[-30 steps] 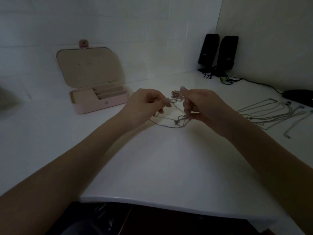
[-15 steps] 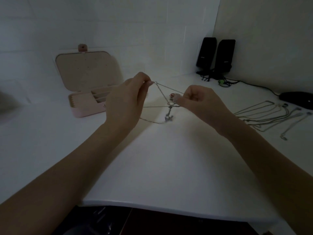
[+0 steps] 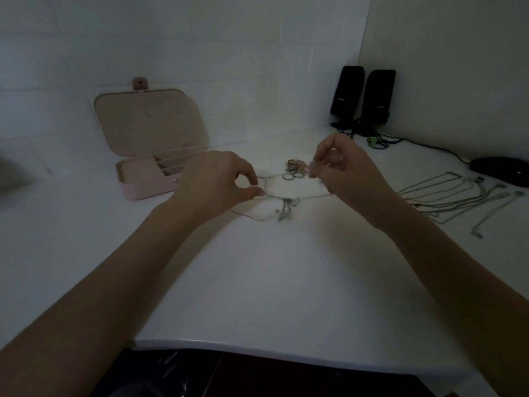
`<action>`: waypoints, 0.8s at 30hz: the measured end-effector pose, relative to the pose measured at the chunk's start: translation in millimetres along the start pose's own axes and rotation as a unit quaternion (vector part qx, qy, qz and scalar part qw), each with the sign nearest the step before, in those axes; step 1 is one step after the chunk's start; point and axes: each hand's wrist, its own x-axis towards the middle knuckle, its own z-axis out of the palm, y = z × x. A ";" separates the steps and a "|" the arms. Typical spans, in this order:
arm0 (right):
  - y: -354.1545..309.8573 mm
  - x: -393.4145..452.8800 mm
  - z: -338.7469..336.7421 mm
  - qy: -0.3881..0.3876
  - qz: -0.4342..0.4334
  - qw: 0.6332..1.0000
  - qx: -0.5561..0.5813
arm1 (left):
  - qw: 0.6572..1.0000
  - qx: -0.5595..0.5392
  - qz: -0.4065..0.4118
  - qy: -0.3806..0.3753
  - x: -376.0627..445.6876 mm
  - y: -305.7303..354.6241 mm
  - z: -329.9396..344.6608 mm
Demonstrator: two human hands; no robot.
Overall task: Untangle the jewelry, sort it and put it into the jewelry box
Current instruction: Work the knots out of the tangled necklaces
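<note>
Tangled chain (image 3: 282,200) stretched between both hands above table (image 3: 257,282), knot with small pendants hanging at centre, just over the surface. Left hand (image 3: 217,181) at 9 o'clock of the knot, thumb and forefinger pinched on a strand, other fingers curled. Right hand (image 3: 343,170) at 2 o'clock of the knot, fingertips pinched on another strand, raised a little higher. One slack loop trailed down to the table at 7 o'clock of the knot.

Pile of rings (image 3: 294,169) lay on table at 12 o'clock of the knot, apart from the chain. Jewelry box (image 3: 154,170) open at 10 o'clock, lid tipped back against the wall, compartments apparently unfilled, hard to tell in dim light. Sorted necklaces (image 3: 446,202) laid out in rows at 3 o'clock, well apart. Two black speakers (image 3: 363,98) at 1 o'clock in the corner, black mouse (image 3: 503,170) further right.

Step judged: untangling in hand, sorting partly done, boxing not started. Next move likely needed: strands pulled gently apart to loosen the knot, then a free end worked through. Hard tugging judged liable to tighten the knot.
</note>
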 end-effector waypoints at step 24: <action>6.4 -4.3 6.1 -0.154 -0.037 0.967 -0.199 | 0.904 -0.370 -0.212 0.017 0.1 15.9 -0.3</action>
